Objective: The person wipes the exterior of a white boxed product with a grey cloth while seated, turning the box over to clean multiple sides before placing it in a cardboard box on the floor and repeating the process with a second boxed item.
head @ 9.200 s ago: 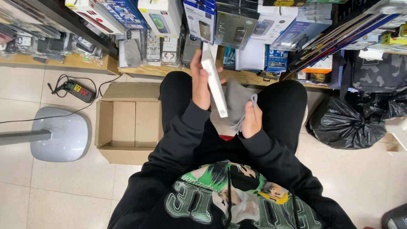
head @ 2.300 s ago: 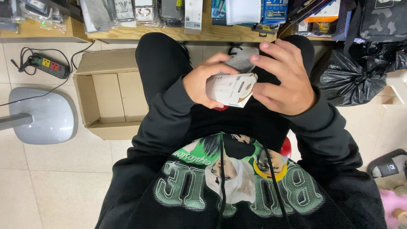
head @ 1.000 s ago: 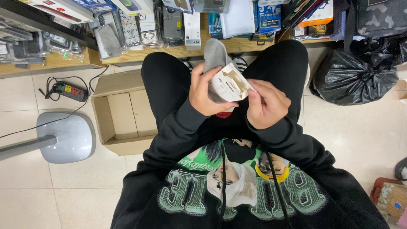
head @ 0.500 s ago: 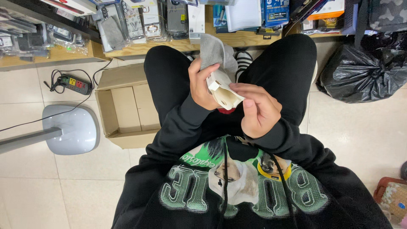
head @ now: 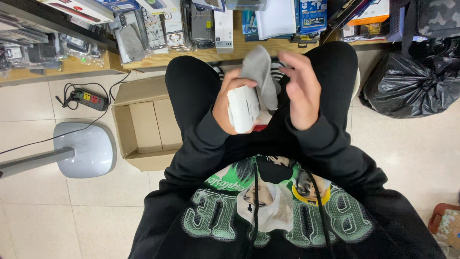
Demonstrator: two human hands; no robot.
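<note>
At frame centre I see my left hand (head: 227,103) clamping the white box (head: 243,108) and grey cloth (head: 261,76), right hand (head: 302,91) open and empty; one-handed, the box may slip.

right hand (head: 299,91) lifted off white box (head: 243,108) (fingers now spread); box turned face-down.

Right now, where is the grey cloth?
In the head view, the grey cloth is top centre, draped over the white box in the left hand, with the right hand open beside it.
</note>
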